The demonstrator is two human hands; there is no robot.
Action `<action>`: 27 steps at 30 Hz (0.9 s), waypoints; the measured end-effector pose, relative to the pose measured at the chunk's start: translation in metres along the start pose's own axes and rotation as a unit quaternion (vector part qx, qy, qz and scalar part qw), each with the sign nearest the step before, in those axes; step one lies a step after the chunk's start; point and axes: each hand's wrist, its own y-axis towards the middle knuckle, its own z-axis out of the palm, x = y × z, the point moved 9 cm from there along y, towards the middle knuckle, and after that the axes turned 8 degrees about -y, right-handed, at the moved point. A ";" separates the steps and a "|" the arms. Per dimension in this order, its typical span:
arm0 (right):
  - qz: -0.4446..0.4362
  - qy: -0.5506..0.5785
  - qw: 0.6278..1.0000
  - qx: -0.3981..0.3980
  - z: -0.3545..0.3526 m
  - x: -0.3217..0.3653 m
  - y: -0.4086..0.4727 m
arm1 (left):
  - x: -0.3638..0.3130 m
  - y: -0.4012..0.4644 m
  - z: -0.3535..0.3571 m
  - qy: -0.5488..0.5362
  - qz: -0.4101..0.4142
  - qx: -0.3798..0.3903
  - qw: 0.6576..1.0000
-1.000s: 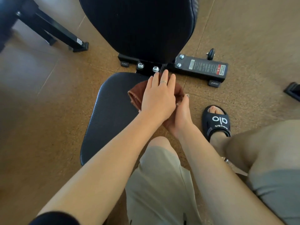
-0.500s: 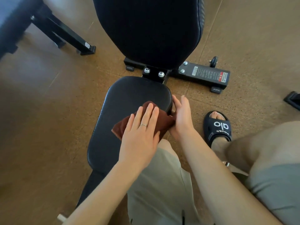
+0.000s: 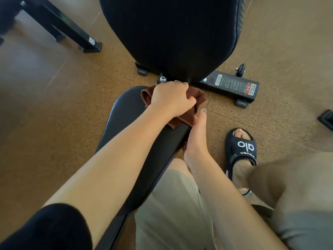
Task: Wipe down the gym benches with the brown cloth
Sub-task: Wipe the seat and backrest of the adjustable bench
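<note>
Left hand (image 3: 172, 97), clenched around the brown cloth (image 3: 195, 99), reaches the seat pad (image 3: 126, 112) far end; right hand (image 3: 195, 136), fingers extended, braces its edge; backrest (image 3: 171, 33) apparently remains.

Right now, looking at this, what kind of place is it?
Most likely a gym. A padded black bench seat sits below a tilted back pad on a steel base with a small wheel, and another black metal frame stands on the speckled floor.
</note>
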 end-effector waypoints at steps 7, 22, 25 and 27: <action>0.014 -0.076 0.996 -0.041 0.002 -0.001 0.005 | 0.055 -0.005 -0.019 -0.066 -0.052 -0.033 0.996; 0.052 -0.044 0.998 0.001 -0.001 -0.014 -0.001 | 0.095 -0.126 -0.012 -0.127 -0.104 -0.099 0.981; 0.057 -0.030 0.998 -0.007 0.000 -0.016 -0.002 | 0.088 -0.177 0.002 -0.116 -0.101 -0.098 0.983; 0.071 -0.032 0.997 -0.018 -0.002 -0.016 -0.001 | 0.087 -0.178 0.006 -0.109 -0.084 -0.105 0.985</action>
